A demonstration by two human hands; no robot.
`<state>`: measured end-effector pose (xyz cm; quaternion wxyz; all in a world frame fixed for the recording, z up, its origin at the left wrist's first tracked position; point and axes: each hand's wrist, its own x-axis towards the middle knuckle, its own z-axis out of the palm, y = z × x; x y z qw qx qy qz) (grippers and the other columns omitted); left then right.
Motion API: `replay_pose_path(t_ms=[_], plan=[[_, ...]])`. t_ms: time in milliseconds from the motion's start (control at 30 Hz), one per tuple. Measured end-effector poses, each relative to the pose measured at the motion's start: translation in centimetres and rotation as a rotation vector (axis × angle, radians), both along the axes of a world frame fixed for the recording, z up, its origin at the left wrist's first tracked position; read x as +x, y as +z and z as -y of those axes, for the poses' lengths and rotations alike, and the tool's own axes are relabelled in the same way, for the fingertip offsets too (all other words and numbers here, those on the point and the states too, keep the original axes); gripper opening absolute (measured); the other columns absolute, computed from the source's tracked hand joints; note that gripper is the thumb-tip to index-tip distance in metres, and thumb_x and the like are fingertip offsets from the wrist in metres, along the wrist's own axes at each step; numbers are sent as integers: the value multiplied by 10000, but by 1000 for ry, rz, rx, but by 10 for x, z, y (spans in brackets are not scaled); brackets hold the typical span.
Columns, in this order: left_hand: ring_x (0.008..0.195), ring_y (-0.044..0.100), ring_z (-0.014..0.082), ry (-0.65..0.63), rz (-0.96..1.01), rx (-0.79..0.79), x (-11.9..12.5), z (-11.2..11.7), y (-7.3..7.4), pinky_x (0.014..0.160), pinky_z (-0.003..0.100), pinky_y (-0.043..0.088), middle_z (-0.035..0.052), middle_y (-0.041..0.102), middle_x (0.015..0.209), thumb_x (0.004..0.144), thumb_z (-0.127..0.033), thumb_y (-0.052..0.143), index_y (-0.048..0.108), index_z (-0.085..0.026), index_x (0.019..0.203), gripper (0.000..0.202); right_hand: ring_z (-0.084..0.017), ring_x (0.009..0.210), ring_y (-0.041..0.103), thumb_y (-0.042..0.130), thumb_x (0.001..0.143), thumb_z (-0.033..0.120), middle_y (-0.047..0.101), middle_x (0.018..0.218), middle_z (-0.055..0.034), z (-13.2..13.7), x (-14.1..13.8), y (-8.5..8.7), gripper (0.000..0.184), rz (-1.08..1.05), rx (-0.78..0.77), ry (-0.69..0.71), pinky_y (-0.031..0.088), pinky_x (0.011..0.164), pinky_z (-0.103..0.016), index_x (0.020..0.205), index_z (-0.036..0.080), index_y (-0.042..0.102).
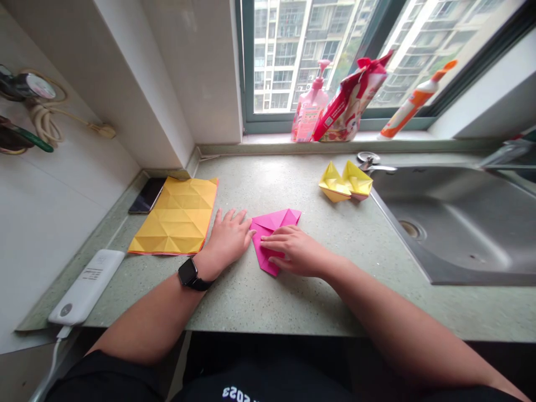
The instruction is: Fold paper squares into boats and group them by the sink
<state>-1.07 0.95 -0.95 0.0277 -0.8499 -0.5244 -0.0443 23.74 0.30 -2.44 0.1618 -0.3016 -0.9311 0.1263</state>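
A folded pink paper [271,223] is shown lying flat on the table [268,304], near the middle of its front part, with its long axis running from a wide, notched end on the window side to a pointed end directed toward the person. The right hand [295,254] is the nearer and is laid across the paper's lower half, fingers extended and pressed on it, neither clenched nor grasping. The left hand [228,240] is held open and flat on the table, its thumb just beside the paper's left edge. A creased yellow paper sheet [176,218] is seen farther left, and two folded yellow paper pieces [345,181] lie beyond the right hand.
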Motion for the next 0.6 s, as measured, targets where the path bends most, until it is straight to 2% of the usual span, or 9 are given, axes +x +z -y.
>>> replay_pose_path(t_ms=[100,200,267,333,400,500,600], plan=[[1481,544,425,-4,-8,-12,2,-1,-4,1267,744,342,173,591,1630,1128,-373,527,678,-208,1486,422,-282,1126,714,694,1028,294,830,1259,-83,-1,-3,-1,339,-46,50,5,573,1033,-483,1352,259,786],[1488,538,423,-16,-15,-26,4,-3,-8,1272,728,348,181,573,1648,1132,-388,525,628,-176,1538,469,-273,1039,714,633,1066,266,831,1185,-110,-6,-2,-1,318,-84,120,-77,592,983,-479,1338,231,792],[1493,531,422,-32,-17,-27,4,-5,-10,1273,712,359,182,555,1665,1130,-390,535,620,-160,1543,480,-297,1106,712,649,1055,254,815,1239,-128,-11,1,-3,312,-80,146,-147,586,1017,-512,1329,228,796],[1504,521,411,-64,-5,-20,4,-7,-12,1276,690,366,168,542,1679,1128,-372,543,635,-176,1527,454,-326,1198,703,685,1034,257,799,1296,-137,-15,4,-7,291,-54,149,-200,568,1070,-551,1296,242,812],[1514,516,383,-118,17,-18,4,-9,-14,1284,657,369,142,556,1671,1128,-321,537,665,-216,1494,402,-330,1205,716,712,1017,264,802,1298,-130,-17,7,-10,258,-19,126,-214,563,1088,-563,1244,255,834],[1503,537,319,-211,60,-45,5,-11,-16,1294,587,379,109,608,1622,1130,-220,501,684,-254,1473,391,-305,1138,754,712,1008,256,818,1271,-116,-20,10,-12,239,17,83,-197,588,1060,-528,1201,256,853],[1462,572,278,-262,121,-76,7,-12,-18,1278,542,409,91,646,1575,1146,-207,469,693,-278,1467,397,-289,1168,763,672,1026,241,824,1286,-95,-24,13,-11,252,30,68,-191,592,1080,-502,1197,268,856]])
